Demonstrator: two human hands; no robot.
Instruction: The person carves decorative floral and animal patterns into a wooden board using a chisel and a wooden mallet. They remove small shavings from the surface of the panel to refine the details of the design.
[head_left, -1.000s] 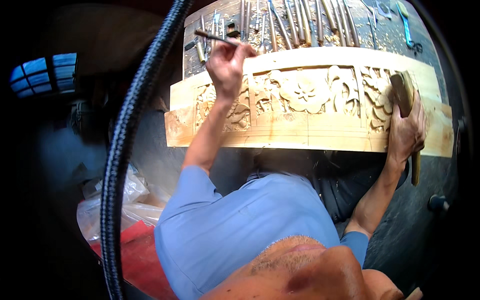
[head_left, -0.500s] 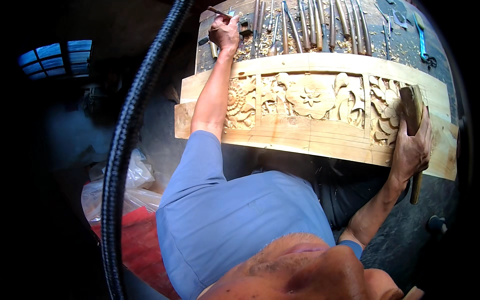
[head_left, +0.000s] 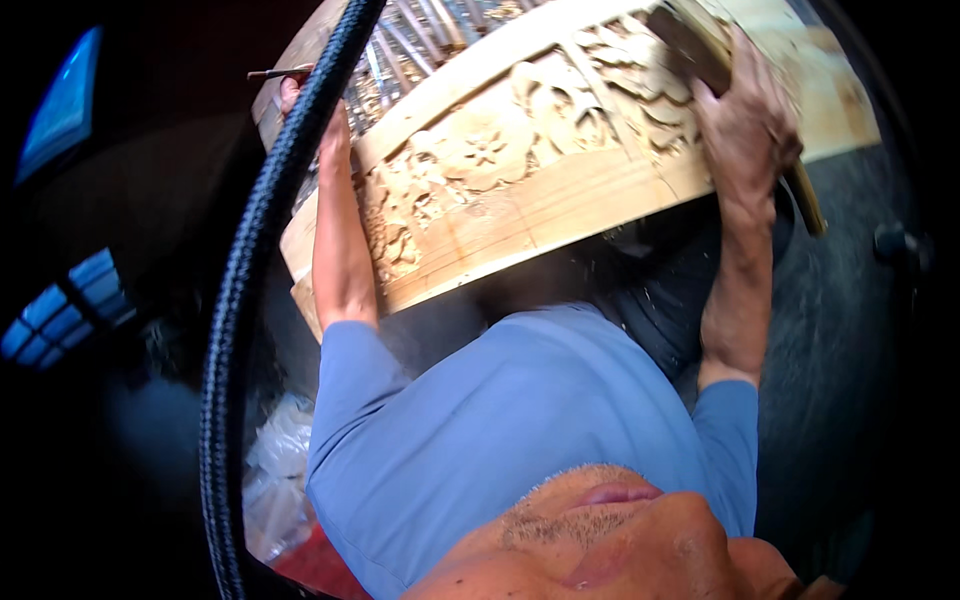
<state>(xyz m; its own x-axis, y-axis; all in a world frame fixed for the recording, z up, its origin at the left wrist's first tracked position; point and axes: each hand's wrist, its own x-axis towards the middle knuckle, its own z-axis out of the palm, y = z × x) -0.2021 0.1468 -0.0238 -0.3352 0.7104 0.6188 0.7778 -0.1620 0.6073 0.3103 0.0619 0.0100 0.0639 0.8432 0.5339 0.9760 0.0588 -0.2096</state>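
Observation:
My right hand [head_left: 752, 128] is closed round the handle of a wooden mallet [head_left: 692, 48]; the block-shaped head lies over the right-hand carved section, and the handle's end sticks out below my wrist. Under it spans a long pale wooden panel [head_left: 560, 212], carved in relief with flowers and leaves. Past the panel's far left part, my left hand [head_left: 289, 97] grips a slim brown-handled carving chisel [head_left: 276, 73]. A black braided cable hides part of that hand's fingers. My left forearm crosses over the panel's left end.
Several carving chisels [head_left: 418, 32] lie side by side on the bench beyond the panel, among wood shavings. The braided cable [head_left: 262, 240] runs down the left of the view. Clear plastic bags [head_left: 280, 450] and a red sheet [head_left: 322, 560] lie at lower left.
The view has turned, so the panel now slants up to the right. My left hand, still with the chisel, appears farther left and partly behind the cable. The mallet stays in my right hand.

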